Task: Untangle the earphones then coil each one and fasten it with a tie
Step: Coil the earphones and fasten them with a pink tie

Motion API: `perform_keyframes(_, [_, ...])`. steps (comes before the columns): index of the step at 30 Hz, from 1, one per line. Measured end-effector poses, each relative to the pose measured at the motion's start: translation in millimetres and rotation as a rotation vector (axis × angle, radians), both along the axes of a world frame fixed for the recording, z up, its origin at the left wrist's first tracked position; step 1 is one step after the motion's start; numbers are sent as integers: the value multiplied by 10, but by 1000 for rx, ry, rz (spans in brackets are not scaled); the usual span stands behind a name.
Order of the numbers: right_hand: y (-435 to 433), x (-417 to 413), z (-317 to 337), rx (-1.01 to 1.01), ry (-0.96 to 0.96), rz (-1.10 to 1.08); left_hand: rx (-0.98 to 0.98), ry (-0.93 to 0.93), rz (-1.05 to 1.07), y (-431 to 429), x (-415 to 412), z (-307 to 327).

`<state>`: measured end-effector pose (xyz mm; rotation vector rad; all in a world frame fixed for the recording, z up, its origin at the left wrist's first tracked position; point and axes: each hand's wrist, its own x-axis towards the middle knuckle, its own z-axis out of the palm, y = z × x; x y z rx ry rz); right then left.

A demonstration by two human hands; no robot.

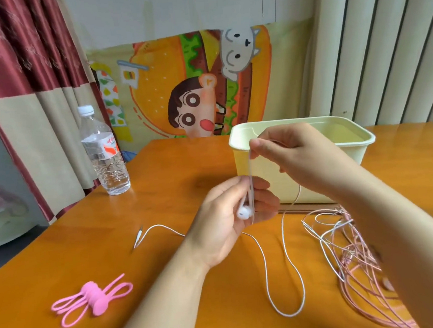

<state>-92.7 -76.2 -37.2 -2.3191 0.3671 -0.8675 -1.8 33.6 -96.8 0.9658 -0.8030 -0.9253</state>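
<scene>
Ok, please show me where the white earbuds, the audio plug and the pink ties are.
white earbuds [245, 211]: head view, on the rounded bud.
audio plug [137, 237]: head view, on its shaft.
pink ties [92, 295]: head view, on the bundle's wrapped middle.

Red curtain [14, 50] left, cartoon poster [191, 83] (burger print) behind orange table [171, 167].

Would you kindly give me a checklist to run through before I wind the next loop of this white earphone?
1. Left hand grips the white earbuds: ok.
2. Right hand pinches the white cable above them: ok.
3. Jack plug lies loose on the table: ok.
4. Slack loop clear of the pink-and-white tangle: ok.
5. Pink ties lie near the left forearm: ok.
</scene>
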Motion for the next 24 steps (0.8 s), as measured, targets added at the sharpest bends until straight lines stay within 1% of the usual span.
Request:
perform_keyframes(2, [-44,24,-52,42,-18,7,-39,53,-108,49,-29,59])
perform_keyframes(4, [-42,82,-154,98,12,49,-139,197,-137,83,-6,125])
perform_keyframes(7, [31,181,-354,35,220,191,-271,412,22,111,147,166])
perform_keyframes(9, [150,218,-428,-34,363,278,-312,432,146,131,268,132])
perform_keyframes(12, [247,225,-427,-98,438,305,-285,328,241,142,314,64])
perform_keyframes(15, [288,156,-362,-184,573,266,-232,208,304,150,292,19])
perform_keyframes(17, [331,77,-297,-205,634,266,-173,75,347,154,287,-16])
perform_keyframes(18, [352,35,-250,-221,632,268,-121,-32,363,154,273,-34])
perform_keyframes(20, [368,-30,-145,-265,566,262,-4,-242,346,148,228,-72])
perform_keyframes(21, [354,-50,-98,-292,504,247,45,-303,308,147,195,-81])
perform_keyframes(22, [323,-66,-59,-313,434,216,85,-334,256,146,156,-87])
perform_keyframes(24, [236,-95,1,-306,298,134,131,-322,155,151,87,-88])
